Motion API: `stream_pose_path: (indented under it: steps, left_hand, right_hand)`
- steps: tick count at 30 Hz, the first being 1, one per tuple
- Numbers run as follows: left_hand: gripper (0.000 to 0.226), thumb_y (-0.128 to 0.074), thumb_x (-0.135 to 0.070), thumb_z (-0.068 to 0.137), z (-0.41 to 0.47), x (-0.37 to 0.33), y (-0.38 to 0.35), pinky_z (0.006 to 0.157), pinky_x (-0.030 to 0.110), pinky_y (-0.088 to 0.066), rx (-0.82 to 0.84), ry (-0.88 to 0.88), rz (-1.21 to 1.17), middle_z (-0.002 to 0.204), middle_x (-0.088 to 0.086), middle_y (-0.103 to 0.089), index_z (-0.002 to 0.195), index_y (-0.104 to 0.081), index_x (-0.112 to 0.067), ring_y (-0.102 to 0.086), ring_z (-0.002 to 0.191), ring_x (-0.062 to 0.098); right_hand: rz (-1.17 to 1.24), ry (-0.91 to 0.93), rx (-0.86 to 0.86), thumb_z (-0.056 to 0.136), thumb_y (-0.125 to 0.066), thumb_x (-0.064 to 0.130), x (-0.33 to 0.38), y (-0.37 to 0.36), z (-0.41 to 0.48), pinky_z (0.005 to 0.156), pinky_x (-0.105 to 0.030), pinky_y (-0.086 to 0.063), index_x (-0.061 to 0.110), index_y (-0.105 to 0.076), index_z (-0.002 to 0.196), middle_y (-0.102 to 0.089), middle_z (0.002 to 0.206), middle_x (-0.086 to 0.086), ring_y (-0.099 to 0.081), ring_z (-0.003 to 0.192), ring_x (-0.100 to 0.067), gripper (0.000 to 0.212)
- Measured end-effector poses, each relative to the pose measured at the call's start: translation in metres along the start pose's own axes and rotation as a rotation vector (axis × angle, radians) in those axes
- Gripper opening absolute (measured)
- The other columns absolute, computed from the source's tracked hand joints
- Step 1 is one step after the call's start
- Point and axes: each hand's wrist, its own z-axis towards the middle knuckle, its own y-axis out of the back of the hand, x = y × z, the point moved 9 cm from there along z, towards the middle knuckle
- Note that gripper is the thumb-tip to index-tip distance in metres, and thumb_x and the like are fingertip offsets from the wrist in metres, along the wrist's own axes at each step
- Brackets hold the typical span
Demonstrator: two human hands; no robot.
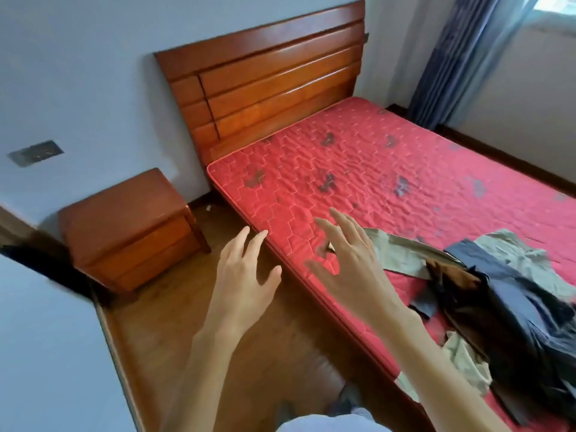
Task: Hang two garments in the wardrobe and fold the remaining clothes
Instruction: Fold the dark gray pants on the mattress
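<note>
Both hands are held out with fingers spread and hold nothing: the left hand (246,275) over the floor (265,353) at the bed's edge, the right hand (352,263) above the red mattress (405,169). Just right of it, the clothes (498,307) lie heaped on the mattress, olive, brown and black. A nightstand (131,226) stands beside the headboard (268,82).

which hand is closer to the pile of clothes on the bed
Right. The right hand is over the mattress edge, right beside the pile of clothes; the left hand is farther away, over the floor.
</note>
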Motion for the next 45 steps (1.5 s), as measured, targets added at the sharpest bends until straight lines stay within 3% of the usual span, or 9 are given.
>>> stream_pose_path:
  steps: [9,19,26,30,35,40,45]
  left_hand:
    - [0.066,-0.061,-0.043,0.094,0.015,-0.096,-0.098,0.118,0.038,-0.027,0.209,-0.161,-0.017,0.162,-0.008,-0.02,0.153,-0.031,-0.033,-0.012,0.15,0.01]
    - [0.065,-0.064,-0.036,0.094,0.029,-0.212,-0.222,0.117,0.037,-0.027,0.387,-0.272,0.043,0.159,-0.007,-0.03,0.151,-0.034,-0.03,-0.025,0.146,0.014]
    - [0.065,-0.065,-0.036,0.093,0.011,-0.28,-0.329,0.114,0.03,-0.028,0.63,-0.357,0.05,0.153,-0.008,-0.04,0.151,-0.038,-0.026,-0.034,0.142,0.011]
    - [0.065,-0.066,-0.034,0.093,0.013,-0.305,-0.377,0.116,0.032,-0.033,0.737,-0.366,0.034,0.153,-0.006,-0.043,0.151,-0.039,-0.024,-0.037,0.141,0.01]
    - [0.061,-0.067,-0.028,0.093,0.033,-0.331,-0.426,0.113,0.031,-0.034,0.787,-0.376,0.045,0.149,-0.002,-0.048,0.148,-0.043,-0.018,-0.043,0.138,0.014]
    - [0.059,-0.066,-0.025,0.093,0.044,-0.355,-0.489,0.112,0.033,-0.038,0.939,-0.419,0.036,0.148,-0.001,-0.048,0.148,-0.044,-0.019,-0.046,0.135,0.017]
    - [0.056,-0.067,-0.025,0.093,0.069,-0.378,-0.552,0.107,0.029,-0.041,1.05,-0.414,0.025,0.141,-0.006,-0.052,0.145,-0.047,-0.022,-0.051,0.129,0.014]
  right_hand:
    - [0.014,-0.245,-0.17,0.09,-0.071,0.035,-0.11,0.064,-0.063,0.118,-0.033,-0.012,0.028,-0.043,0.146,-0.03,0.159,0.005,-0.022,0.149,-0.018,0.063]
    - [0.071,-0.497,-0.251,0.082,-0.08,0.024,-0.276,0.13,-0.137,0.118,-0.052,-0.029,0.015,-0.051,0.142,-0.043,0.152,-0.01,-0.034,0.145,-0.029,0.067]
    - [0.109,-0.751,-0.275,0.084,-0.077,0.023,-0.378,0.154,-0.218,0.117,-0.038,-0.027,0.016,-0.051,0.142,-0.043,0.152,-0.009,-0.037,0.142,-0.025,0.064]
    - [0.152,-0.835,-0.318,0.089,-0.072,0.026,-0.409,0.162,-0.247,0.12,-0.04,-0.028,0.021,-0.047,0.145,-0.039,0.154,-0.003,-0.032,0.145,-0.017,0.061]
    - [0.168,-0.932,-0.343,0.092,-0.069,0.029,-0.445,0.168,-0.255,0.121,-0.037,-0.025,0.022,-0.045,0.147,-0.036,0.156,0.0,-0.029,0.146,-0.015,0.061]
    - [0.178,-1.05,-0.35,0.091,-0.069,0.029,-0.489,0.167,-0.253,0.121,-0.04,-0.026,0.023,-0.045,0.146,-0.036,0.156,0.0,-0.03,0.146,-0.016,0.06]
    - [0.216,-1.222,-0.42,0.091,-0.069,0.024,-0.536,0.17,-0.257,0.117,-0.03,-0.029,0.024,-0.05,0.141,-0.043,0.15,0.004,-0.037,0.14,-0.012,0.053]
